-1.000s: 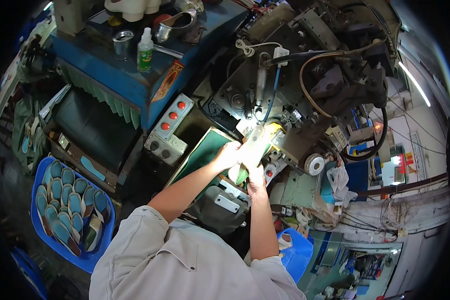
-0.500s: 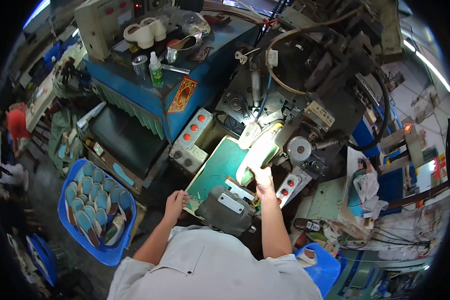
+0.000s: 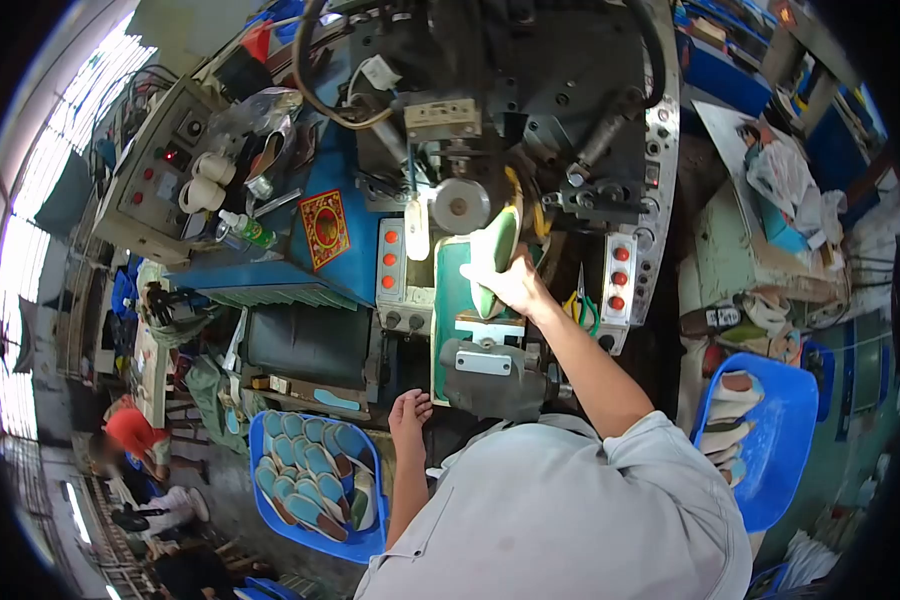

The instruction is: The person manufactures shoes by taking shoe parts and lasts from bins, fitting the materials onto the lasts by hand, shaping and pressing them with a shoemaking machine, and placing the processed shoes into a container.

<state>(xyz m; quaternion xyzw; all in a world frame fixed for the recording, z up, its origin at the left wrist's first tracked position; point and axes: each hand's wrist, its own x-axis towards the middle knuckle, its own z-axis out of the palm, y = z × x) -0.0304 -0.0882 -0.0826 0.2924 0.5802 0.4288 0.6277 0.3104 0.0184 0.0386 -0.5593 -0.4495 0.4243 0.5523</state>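
Observation:
A shoe upper on a last, pale with a green sole side, is gripped by my right hand below the machine's round metal knob. It tilts over the green-lined tray. My left hand is low beside the tray's near left corner, its fingers loosely curled, nothing seen in it. Close below the shoe is the machine's dark padded block with a metal plate.
Red-button panels flank the tray. Green-handled scissors lie right of my right hand. A blue basket of lasted shoes is at lower left, another blue basket at right. A person in red is far left.
My left hand has let go of the shoe and moved down beside the tray. My right hand has drawn the shoe away from the lit machine head. The view has turned toward the right.

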